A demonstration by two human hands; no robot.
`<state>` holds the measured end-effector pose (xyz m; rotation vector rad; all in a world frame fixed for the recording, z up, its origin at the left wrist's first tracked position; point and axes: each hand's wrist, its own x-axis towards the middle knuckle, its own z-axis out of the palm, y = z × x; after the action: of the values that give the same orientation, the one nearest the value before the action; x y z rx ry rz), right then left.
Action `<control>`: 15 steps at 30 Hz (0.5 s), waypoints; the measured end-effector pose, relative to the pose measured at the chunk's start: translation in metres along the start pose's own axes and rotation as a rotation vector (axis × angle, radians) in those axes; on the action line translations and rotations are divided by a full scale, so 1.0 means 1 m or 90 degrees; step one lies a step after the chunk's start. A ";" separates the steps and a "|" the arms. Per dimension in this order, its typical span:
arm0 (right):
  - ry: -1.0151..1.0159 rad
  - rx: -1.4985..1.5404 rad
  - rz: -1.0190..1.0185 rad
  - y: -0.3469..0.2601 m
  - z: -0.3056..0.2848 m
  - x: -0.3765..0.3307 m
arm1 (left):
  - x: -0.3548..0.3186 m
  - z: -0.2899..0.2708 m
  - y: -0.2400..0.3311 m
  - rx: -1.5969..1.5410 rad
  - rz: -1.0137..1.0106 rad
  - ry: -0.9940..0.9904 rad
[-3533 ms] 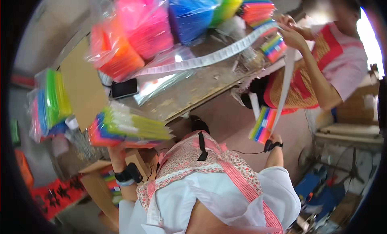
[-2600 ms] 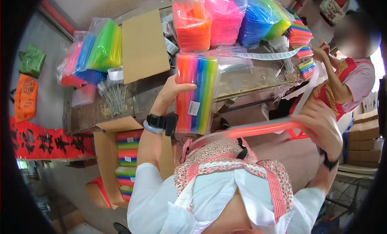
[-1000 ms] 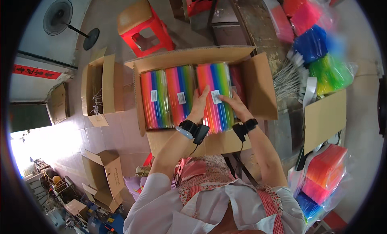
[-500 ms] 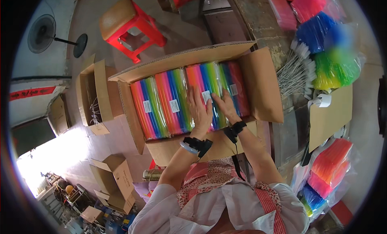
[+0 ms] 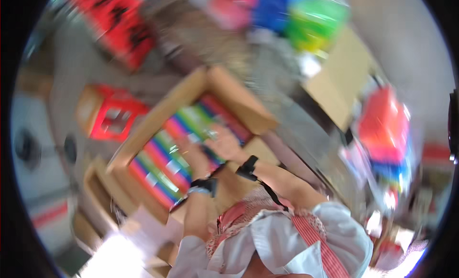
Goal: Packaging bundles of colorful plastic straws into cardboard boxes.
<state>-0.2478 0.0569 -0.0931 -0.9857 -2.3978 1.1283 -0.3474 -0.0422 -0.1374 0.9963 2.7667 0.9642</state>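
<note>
The picture is smeared by motion. An opened cardboard box [image 5: 160,108] stands in front of me. Side by side inside it lie clear-wrapped packs of rainbow-coloured strips or sticks [image 5: 165,151], with white labels; their exact kind is too blurred to tell. My left hand [image 5: 193,158] rests flat on the packs near the middle, fingers stretched out. To its right, my right hand [image 5: 224,143] lies on the packs towards the box's right end, fingers apart. Neither hand grips anything. Both wrists wear black bands.
A red stool [image 5: 114,115] stands beyond the box at the left. Another opened carton [image 5: 103,192] sits left of it. On the right, a worktable holds a cardboard sheet [image 5: 342,77], bagged green and yellow goods [image 5: 315,22] and bagged red goods [image 5: 382,125].
My view has swung to the right, so the box now appears tilted and farther left. Both hands stay on the packs. The pictures blur with the turn.
</note>
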 end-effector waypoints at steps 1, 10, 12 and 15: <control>-0.037 0.053 -0.024 -0.005 -0.019 -0.019 | -0.001 0.002 -0.006 -0.166 -0.017 0.074; 0.226 -0.010 0.259 0.017 -0.255 -0.307 | -0.008 -0.049 0.026 0.123 0.310 0.016; 0.346 0.009 0.399 0.029 -0.272 -0.382 | -0.021 -0.043 0.077 0.109 0.321 -0.025; 0.517 0.071 0.525 0.073 -0.270 -0.497 | -0.068 -0.034 0.171 -0.010 0.449 -0.053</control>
<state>0.2843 -0.1086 0.0286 -1.9928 -1.2773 0.7965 -0.2054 0.0016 -0.0232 2.0162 2.3426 0.9522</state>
